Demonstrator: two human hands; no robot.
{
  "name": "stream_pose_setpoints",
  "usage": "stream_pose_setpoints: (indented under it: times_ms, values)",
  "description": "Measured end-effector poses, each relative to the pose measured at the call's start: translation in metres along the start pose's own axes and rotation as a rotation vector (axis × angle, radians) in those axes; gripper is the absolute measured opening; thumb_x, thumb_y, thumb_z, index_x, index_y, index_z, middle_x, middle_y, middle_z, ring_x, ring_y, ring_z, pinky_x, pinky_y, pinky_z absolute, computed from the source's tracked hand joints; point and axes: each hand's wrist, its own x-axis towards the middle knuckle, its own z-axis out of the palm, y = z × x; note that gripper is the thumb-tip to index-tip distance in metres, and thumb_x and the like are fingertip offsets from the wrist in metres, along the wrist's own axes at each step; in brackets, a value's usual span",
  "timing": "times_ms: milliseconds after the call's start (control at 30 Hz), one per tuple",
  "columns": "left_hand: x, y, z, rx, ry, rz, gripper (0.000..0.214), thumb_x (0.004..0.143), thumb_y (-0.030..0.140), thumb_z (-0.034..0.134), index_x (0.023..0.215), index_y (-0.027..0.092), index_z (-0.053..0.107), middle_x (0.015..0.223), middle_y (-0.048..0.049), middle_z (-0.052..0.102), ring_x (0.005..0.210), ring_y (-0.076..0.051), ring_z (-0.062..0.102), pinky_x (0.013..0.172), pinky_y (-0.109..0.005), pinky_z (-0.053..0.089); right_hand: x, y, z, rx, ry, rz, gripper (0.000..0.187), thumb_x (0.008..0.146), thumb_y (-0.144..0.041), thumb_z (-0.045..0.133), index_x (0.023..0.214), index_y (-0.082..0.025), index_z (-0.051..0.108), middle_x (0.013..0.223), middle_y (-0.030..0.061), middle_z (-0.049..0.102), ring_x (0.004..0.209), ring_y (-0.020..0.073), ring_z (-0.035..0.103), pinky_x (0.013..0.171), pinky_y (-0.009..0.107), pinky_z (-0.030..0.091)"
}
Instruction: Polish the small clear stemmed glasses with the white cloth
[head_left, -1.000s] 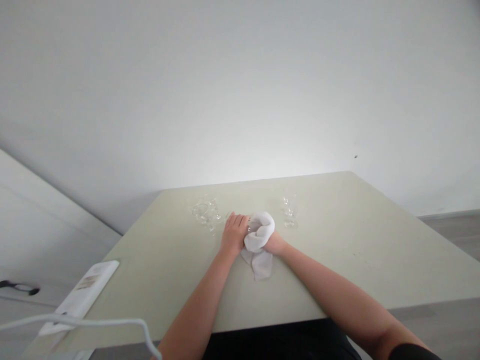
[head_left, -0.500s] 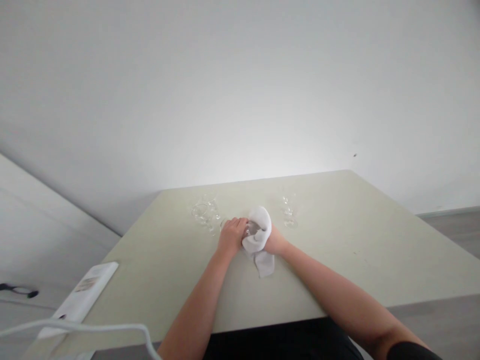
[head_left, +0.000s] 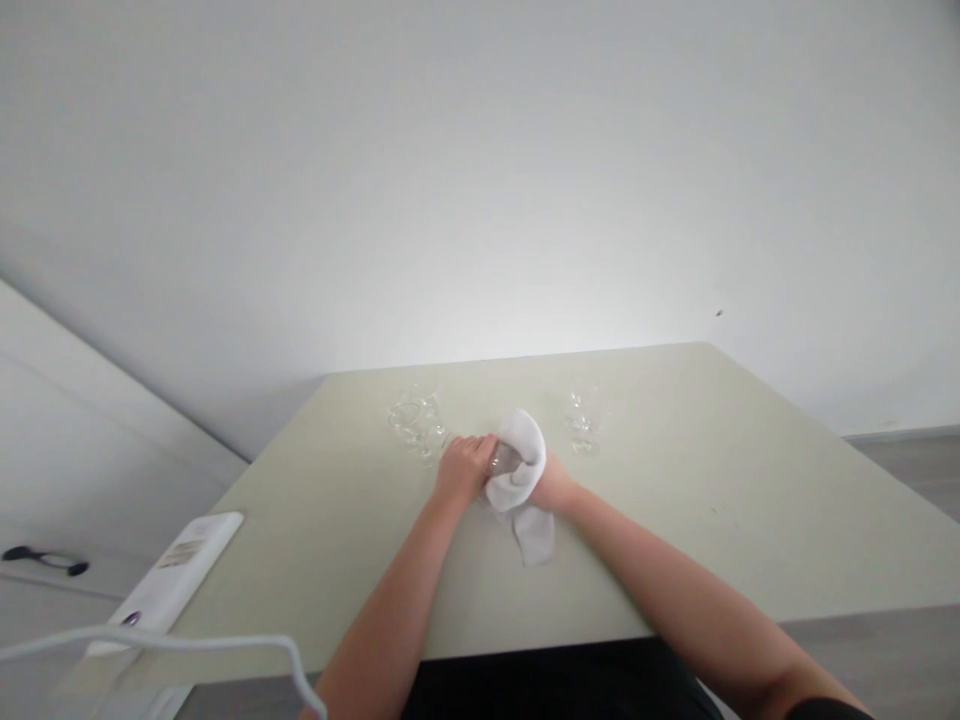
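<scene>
My left hand (head_left: 463,468) is closed around a stemmed glass (head_left: 505,461) held tilted on its side over the middle of the table. Part of the glass shows between the hand and a white cloth (head_left: 529,445). The cloth wraps around the glass's right end, and a loose end of it hangs down toward me. My right hand (head_left: 553,484) is behind the cloth, closed on it, with its fingers mostly hidden. Left of my left hand, several transparent glasses (head_left: 414,420) stand close together. Another stemmed glass (head_left: 583,425) stands upright beyond my right hand.
The pale table (head_left: 675,480) meets a white wall (head_left: 510,200) at its back edge. A white box-like item (head_left: 184,565) lies at the left edge. A white cable (head_left: 202,640) crosses the lower left corner. A cabinet with a black handle (head_left: 45,560) is beside the table.
The view has shifted slightly. My hands stay in nearly the same place on the glass and cloth, and the cloth has turned only a little.
</scene>
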Motion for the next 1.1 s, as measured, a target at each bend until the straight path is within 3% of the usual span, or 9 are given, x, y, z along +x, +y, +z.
stream_pose_setpoints:
  times_ms: [100,200,300,400,533,633,700,900,1100]
  values:
    - [0.002,0.003,0.001,-0.063,-0.158,-0.179,0.022,0.091,0.031,0.047,0.103,0.017,0.059,0.079,-0.0087,0.068,0.077,-0.023,0.064,0.067,-0.031,0.038,-0.001,0.005,0.000,-0.170,0.046,-0.113,0.038,0.061,-0.022,0.075,0.098,-0.020,0.069,0.112,0.0112,0.066,0.112,0.0355,0.055,0.100,0.048,0.041]
    - [0.002,0.004,-0.001,-0.145,-0.234,-0.298,0.029,0.089,0.035,0.049,0.112,0.019,0.055,0.080,-0.0073,0.069,0.076,-0.022,0.065,0.063,-0.029,0.036,-0.002,0.005,0.001,-0.097,0.034,-0.208,0.052,0.064,-0.033,0.077,0.113,-0.021,0.064,0.129,0.0112,0.057,0.123,0.0350,0.048,0.109,0.048,0.033]
    - [0.000,0.004,-0.004,-0.221,-0.223,-0.344,0.027,0.089,0.035,0.049,0.113,0.023,0.052,0.080,-0.0038,0.069,0.075,-0.020,0.065,0.061,-0.027,0.036,0.000,0.005,0.005,0.244,0.060,-0.045,0.051,0.079,-0.056,0.060,0.112,-0.018,0.063,0.117,0.0118,0.064,0.118,0.0312,0.054,0.105,0.045,0.039]
    - [0.000,0.004,-0.005,-0.254,-0.155,-0.366,0.020,0.091,0.033,0.046,0.108,0.023,0.052,0.081,-0.0025,0.068,0.077,-0.019,0.065,0.063,-0.025,0.037,0.006,0.008,0.009,0.509,0.134,0.231,0.052,0.086,-0.064,0.043,0.097,-0.018,0.066,0.091,0.0096,0.069,0.096,0.0275,0.064,0.086,0.041,0.051]
    - [0.001,0.005,-0.004,-0.199,-0.156,-0.213,0.016,0.090,0.025,0.048,0.105,0.022,0.052,0.083,-0.0037,0.068,0.083,-0.019,0.065,0.072,-0.027,0.040,0.011,0.008,0.007,0.420,0.036,0.138,0.034,0.070,-0.044,0.072,0.092,-0.019,0.065,0.085,0.0025,0.066,0.084,0.0204,0.062,0.078,0.031,0.049]
    - [0.000,0.006,-0.003,-0.203,-0.169,-0.011,0.011,0.088,0.019,0.050,0.098,0.020,0.053,0.086,-0.0044,0.068,0.088,-0.019,0.064,0.080,-0.030,0.040,0.010,0.005,0.004,0.327,-0.130,-0.004,0.030,0.070,-0.039,0.073,0.086,-0.015,0.065,0.078,0.0014,0.063,0.074,0.0162,0.057,0.067,0.024,0.046]
    - [0.000,0.006,-0.002,-0.222,-0.139,0.062,0.011,0.087,0.018,0.050,0.098,0.020,0.053,0.087,-0.0047,0.068,0.088,-0.019,0.064,0.081,-0.031,0.040,0.010,0.006,0.002,0.226,-0.120,-0.019,0.027,0.074,-0.040,0.069,0.077,-0.014,0.064,0.069,0.0007,0.059,0.065,0.0141,0.052,0.059,0.023,0.042]
    - [-0.002,0.005,0.002,-0.129,-0.084,0.097,0.015,0.084,0.013,0.050,0.097,0.019,0.052,0.084,-0.0061,0.067,0.085,-0.022,0.063,0.080,-0.035,0.040,0.014,0.013,0.002,-0.089,-0.059,-0.094,0.024,0.077,-0.037,0.061,0.065,-0.017,0.064,0.059,0.0012,0.057,0.063,0.0164,0.049,0.065,0.028,0.042]
    - [-0.002,0.003,0.001,-0.158,-0.107,0.094,0.017,0.082,0.012,0.052,0.097,0.020,0.052,0.082,-0.0048,0.067,0.082,-0.020,0.064,0.078,-0.033,0.041,0.012,0.011,0.004,0.018,-0.149,-0.094,0.021,0.078,-0.035,0.062,0.071,-0.015,0.066,0.066,0.0014,0.061,0.063,0.0157,0.053,0.065,0.027,0.044]
